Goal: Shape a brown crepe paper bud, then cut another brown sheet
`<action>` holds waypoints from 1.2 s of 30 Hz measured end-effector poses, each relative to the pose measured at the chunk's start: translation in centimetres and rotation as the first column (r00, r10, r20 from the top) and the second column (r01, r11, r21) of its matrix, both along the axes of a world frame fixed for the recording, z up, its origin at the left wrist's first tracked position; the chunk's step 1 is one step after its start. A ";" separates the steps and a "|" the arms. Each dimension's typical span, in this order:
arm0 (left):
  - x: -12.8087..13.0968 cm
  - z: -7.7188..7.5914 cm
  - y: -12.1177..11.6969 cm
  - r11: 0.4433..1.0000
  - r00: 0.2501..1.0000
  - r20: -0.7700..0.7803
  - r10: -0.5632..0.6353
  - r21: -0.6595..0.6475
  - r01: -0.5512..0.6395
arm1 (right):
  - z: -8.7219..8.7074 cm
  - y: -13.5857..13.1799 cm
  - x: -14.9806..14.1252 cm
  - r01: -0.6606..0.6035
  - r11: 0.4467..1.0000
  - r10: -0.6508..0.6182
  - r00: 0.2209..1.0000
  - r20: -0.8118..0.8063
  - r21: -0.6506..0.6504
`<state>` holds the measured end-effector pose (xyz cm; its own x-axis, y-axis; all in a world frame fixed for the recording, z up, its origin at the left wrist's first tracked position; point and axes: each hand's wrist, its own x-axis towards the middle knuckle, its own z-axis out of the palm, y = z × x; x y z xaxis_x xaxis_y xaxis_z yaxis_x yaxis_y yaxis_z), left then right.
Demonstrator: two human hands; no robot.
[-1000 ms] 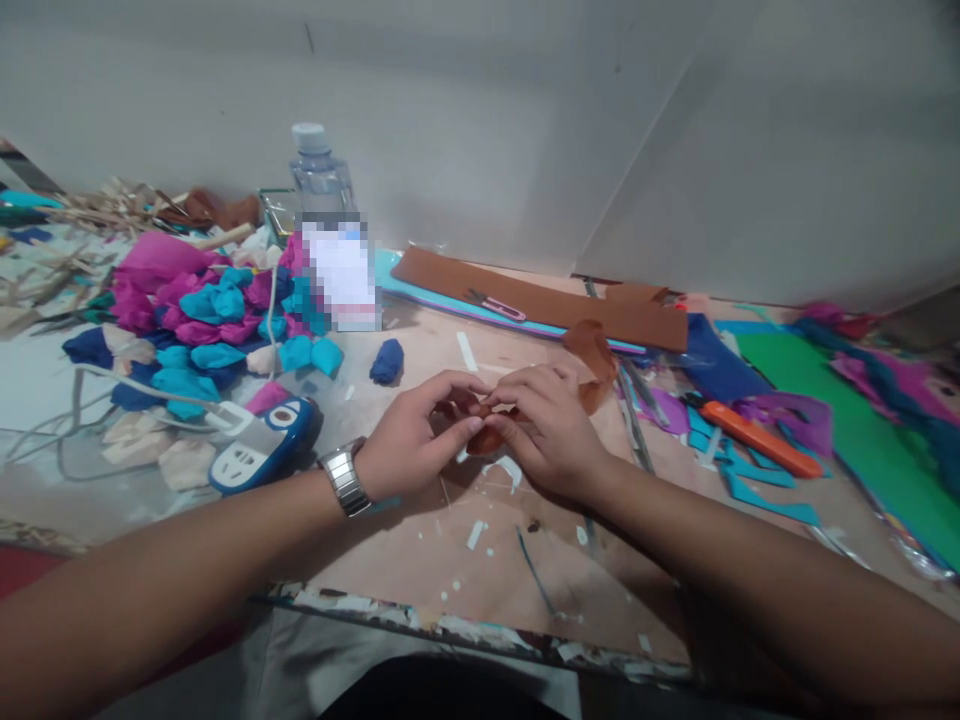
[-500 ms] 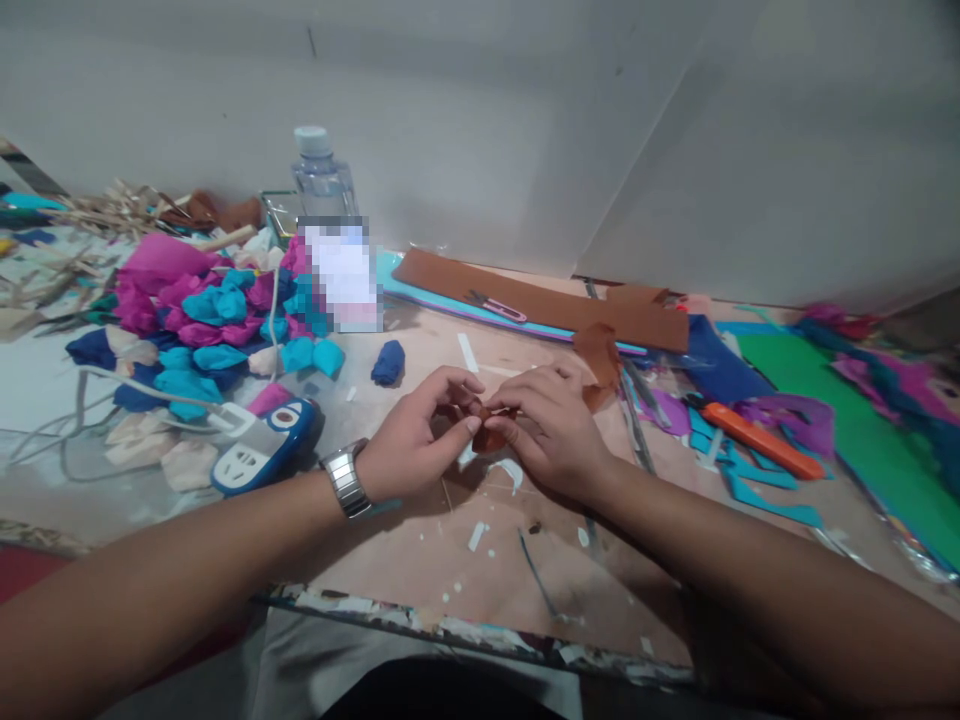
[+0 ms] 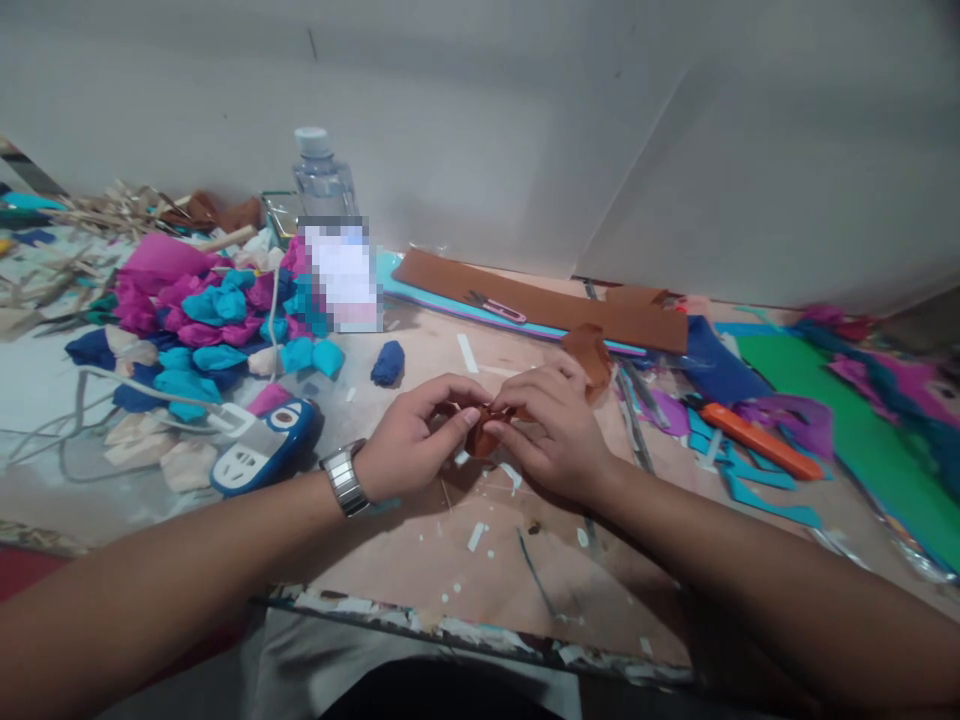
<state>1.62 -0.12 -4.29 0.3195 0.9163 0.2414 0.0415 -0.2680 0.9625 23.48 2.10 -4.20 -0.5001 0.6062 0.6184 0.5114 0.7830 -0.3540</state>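
While the left hand (image 3: 416,440) is pinching a brown piece (image 3: 480,440) between thumb and bent fingers, the right hand (image 3: 551,430) is pinching it too, nearly closed; the piece is sitting between the worktop's (image 3: 405,575) front and back edges; a brown sheet (image 3: 562,302) is lying along the back edge.

a small rust-brown piece (image 3: 480,442) of thin, paper-like material sits pinched between the fingertips of the left hand (image 3: 412,440) and the right hand (image 3: 556,430), over the counter (image 3: 442,545), at six o'clock from the middle of the view. it is crumpled and curved, its lower part bulging toward six o'clock, its upper edge mostly hidden by fingers. toward two o'clock from it, past the right hand, a brown strip (image 3: 590,357) of matching colour lies loosely curled; any join between them is hidden.
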 end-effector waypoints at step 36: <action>0.0 0.1 0.0 0.997 0.998 -0.043 0.043 -0.063 -0.046 | 0.0 0.1 -0.2 0.025 0.998 -0.029 0.998 -0.059 -0.056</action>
<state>1.64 -0.11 -4.19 0.2866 0.9429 0.1694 0.0926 -0.2032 0.9747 23.29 2.17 -4.20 -0.4461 0.6531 0.6119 0.5088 0.7475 -0.4269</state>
